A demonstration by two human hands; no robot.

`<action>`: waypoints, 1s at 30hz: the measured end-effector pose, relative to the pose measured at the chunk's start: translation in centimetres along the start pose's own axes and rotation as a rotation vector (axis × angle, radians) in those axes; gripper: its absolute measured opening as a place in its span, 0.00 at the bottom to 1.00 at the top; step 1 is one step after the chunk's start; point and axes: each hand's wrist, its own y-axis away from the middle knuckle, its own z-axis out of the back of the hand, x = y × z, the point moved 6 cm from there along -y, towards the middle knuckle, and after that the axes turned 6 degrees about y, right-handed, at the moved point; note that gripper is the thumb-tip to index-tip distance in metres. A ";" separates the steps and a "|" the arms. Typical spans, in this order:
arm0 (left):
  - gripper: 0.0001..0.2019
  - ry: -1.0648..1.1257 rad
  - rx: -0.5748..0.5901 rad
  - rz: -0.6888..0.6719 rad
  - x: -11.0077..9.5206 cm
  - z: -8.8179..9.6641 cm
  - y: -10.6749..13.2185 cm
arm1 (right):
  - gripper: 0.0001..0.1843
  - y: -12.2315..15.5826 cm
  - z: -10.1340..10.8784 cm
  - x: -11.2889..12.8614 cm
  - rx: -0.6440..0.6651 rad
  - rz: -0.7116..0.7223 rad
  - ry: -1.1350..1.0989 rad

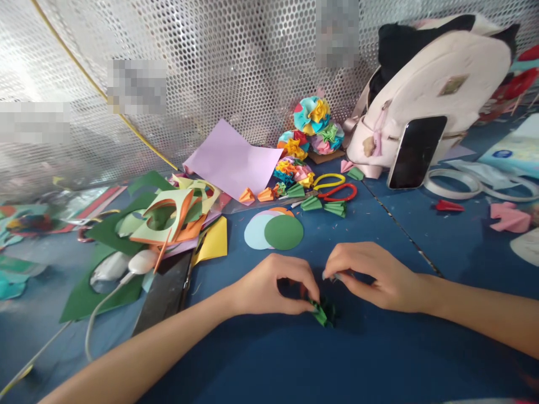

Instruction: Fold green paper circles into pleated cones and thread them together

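Observation:
My left hand (273, 286) and my right hand (370, 275) meet over a small folded piece of green paper (324, 311) on the blue tabletop (379, 359). Left fingertips pinch its near edge. Right fingertips close on its upper part, which is mostly hidden by my fingers. Just beyond my hands lie overlapping paper circles, with a green circle (283, 232) on top. Several small folded green paper pieces (311, 203) sit beyond those circles.
Colourful paper flowers (311, 115) and a lilac paper sheet (231, 160) stand at the back. Nearby lie orange-handled scissors (337, 192), cut paper scraps (168, 216), a corded white object (141, 261), a phone (416, 151) against a pale backpack (438, 84), and a tape roll (452, 183). Perforated metal mesh (231, 62) rises behind.

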 end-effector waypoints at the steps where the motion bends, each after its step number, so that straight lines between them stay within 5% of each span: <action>1: 0.05 -0.006 -0.014 -0.018 -0.1 0.0 0.0 | 0.12 0.0 0.1 0.1 -0.003 0.006 0.002; 8: 0.06 -0.168 -0.161 -0.123 -0.5 0.1 0.0 | 0.07 0.1 -0.2 0.6 0.029 -0.043 0.024; 16: 0.03 -0.165 -0.403 0.014 -0.2 0.4 0.4 | 0.09 0.0 -0.8 0.1 0.025 -0.321 0.046; 22: 0.04 -0.020 -0.470 0.149 0.9 0.6 0.5 | 0.05 -0.1 -1.3 -0.4 0.035 -0.342 -0.027; 30: 0.10 0.262 -0.407 0.241 2.5 -0.1 0.3 | 0.07 0.1 -1.4 -1.4 0.049 -0.372 -0.125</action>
